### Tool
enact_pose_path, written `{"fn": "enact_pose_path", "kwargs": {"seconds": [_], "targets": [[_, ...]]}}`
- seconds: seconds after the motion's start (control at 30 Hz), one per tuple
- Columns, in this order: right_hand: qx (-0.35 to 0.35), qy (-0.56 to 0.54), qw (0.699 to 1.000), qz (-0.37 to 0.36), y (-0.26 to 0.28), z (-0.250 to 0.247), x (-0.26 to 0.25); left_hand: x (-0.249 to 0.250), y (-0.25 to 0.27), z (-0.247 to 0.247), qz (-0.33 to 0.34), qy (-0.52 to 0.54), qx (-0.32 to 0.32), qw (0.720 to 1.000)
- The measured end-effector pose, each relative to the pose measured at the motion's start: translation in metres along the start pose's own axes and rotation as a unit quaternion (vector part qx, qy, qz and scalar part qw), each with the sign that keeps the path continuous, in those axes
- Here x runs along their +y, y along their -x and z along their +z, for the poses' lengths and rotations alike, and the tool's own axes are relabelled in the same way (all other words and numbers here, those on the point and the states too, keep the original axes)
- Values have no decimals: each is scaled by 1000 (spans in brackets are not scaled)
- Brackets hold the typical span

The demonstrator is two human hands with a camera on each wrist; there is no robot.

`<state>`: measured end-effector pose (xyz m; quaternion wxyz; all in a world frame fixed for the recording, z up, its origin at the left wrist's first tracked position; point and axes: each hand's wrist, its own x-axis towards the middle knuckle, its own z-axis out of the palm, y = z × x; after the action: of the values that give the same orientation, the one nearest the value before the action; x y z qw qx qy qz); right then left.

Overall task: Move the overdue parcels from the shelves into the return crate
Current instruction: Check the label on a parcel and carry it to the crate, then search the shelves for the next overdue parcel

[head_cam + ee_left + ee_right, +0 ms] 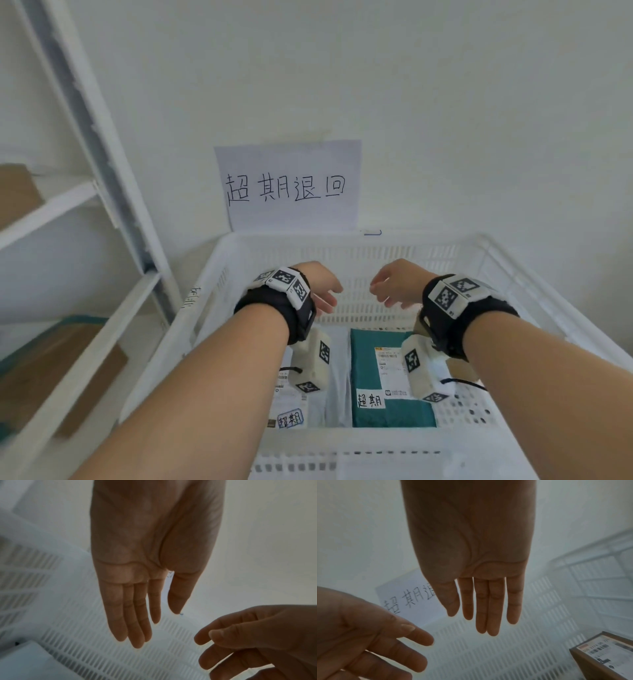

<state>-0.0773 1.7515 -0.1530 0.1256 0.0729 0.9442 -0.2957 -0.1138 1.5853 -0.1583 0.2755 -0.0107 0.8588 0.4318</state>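
Both hands hang over a white slatted return crate that stands against a pale wall, and neither holds anything. The left hand and the right hand face each other above the crate's middle, close but apart, their fingers loose and drooping; the wrist views show each palm flat with the fingers nearly straight and together. On the crate floor lies a teal parcel, flat, its long axis running from the near wall toward the far wall, its shipping label facing up and a white tag with handwritten characters near its front left corner. Just to its left lies a white parcel, also flat and lengthwise front to back, partly hidden by the left wrist device, with a handwritten tag at its near end. To the right of the teal one a brown cardboard box rests by the crate's right side, label up; its long axis cannot be told. A paper sign with four handwritten characters is stuck to the wall just above the far rim. White shelves stand to the left, with brown parcels on them.
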Motion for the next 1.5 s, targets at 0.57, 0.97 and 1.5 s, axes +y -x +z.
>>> {"fn": "enact_pose_path", "kwargs": {"seconds": [0.57,0.97,1.5], "targets": [[0,49,987,-151,86,82,-122,-89,137,-61,8,-69,160,985],[17,151,972,-176,150,166,-215,-191,228,-117,33,-133,162,977],[-38,153,973,-169,258,270,-346,-317,365,-220,62,-114,135,982]]}}
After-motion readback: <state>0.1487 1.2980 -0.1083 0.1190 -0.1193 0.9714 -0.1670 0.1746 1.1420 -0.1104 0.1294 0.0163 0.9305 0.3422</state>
